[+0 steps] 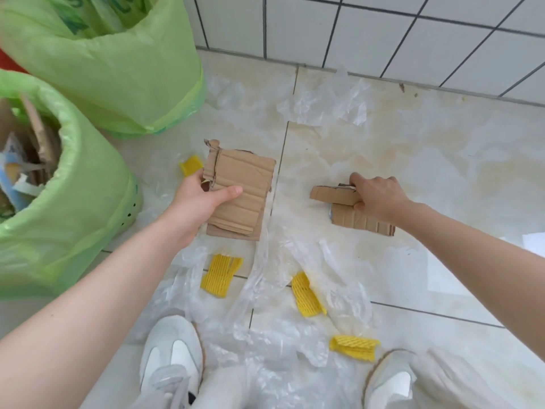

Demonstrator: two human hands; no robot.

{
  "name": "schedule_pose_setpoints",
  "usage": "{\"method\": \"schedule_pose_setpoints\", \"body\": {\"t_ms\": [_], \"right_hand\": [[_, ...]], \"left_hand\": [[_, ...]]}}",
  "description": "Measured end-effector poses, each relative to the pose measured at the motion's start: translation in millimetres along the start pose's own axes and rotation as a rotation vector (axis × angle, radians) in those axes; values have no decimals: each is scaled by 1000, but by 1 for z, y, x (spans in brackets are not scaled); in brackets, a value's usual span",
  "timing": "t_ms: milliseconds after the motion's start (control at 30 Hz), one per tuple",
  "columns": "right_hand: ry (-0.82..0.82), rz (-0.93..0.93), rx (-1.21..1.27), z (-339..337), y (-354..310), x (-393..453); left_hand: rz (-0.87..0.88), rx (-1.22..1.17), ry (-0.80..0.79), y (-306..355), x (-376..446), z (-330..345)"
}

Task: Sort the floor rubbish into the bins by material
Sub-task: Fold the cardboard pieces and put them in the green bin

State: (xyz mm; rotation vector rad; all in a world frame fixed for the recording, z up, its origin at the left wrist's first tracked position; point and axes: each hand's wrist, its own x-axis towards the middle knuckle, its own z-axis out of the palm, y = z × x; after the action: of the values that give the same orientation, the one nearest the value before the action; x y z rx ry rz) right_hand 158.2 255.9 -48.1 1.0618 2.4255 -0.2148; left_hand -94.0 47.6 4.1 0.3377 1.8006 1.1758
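Note:
My left hand (203, 199) grips a stack of torn brown cardboard sheets (241, 184), thumb across the top, held just above the floor. To the right, my right hand (377, 196) grips smaller cardboard scraps (339, 196) lying on the tiles. Two bins lined with green bags stand at the left: the near bin (76, 184) holds cardboard and paper, the far bin (124, 69) holds clear plastic. Yellow foam nets lie scattered on the floor, one (221, 274) below the stack, another (308, 295) in the middle, a third (354, 346) near my right shoe.
Crumpled clear plastic film (327, 104) lies by the white tiled wall (383, 31), and more film (271, 343) covers the floor around my white shoes (172, 352). Another yellow net (191, 165) lies left of the stack. A white sheet (533, 243) is at the right edge.

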Motion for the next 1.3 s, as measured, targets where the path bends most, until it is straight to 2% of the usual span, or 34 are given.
{"method": "schedule_pose_setpoints", "body": {"t_ms": [167, 267, 367, 600, 833, 1133, 1300], "right_hand": [[87, 17, 51, -15, -13, -14], [222, -16, 180, -34, -35, -32], [276, -93, 369, -58, -69, -52], [135, -251, 781, -111, -147, -83], [72, -337, 1014, -159, -209, -83], [38, -423, 1198, -213, -284, -70], [-43, -383, 1149, -224, -323, -61]], "left_hand": [[53, -34, 100, -2, -27, -35], [78, -53, 170, -5, -45, -55], [114, -80, 231, -4, -65, -71], [254, -55, 397, 18, -108, -106], [425, -83, 606, 46, -134, -148], [621, 14, 1013, 66, -139, -186], [625, 79, 1122, 65, -129, -206]]}}
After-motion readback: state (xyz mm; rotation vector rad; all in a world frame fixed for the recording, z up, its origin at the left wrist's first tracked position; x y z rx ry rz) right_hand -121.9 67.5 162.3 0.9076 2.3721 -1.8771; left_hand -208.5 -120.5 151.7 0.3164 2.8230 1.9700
